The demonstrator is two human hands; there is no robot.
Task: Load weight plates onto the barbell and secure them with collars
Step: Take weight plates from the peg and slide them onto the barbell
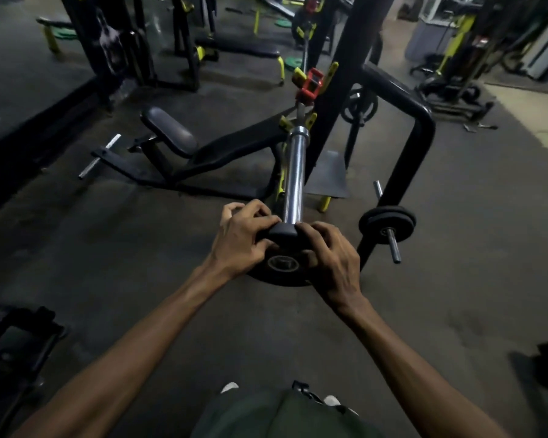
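Observation:
The chrome barbell sleeve points toward me from the rack. At its near end sits a black weight plate, seen flat with its centre hole visible. My left hand grips the plate's left rim. On the right rim my right hand grips it too. A black piece lies between my thumbs at the tip of the sleeve; I cannot tell if the plate is on the sleeve. A red collar sits farther up the bar by the rack upright.
A black rack upright and curved frame tube stand right of the bar. A storage peg holds black plates at the right. An incline bench lies left of the bar. Dark equipment sits at the lower left.

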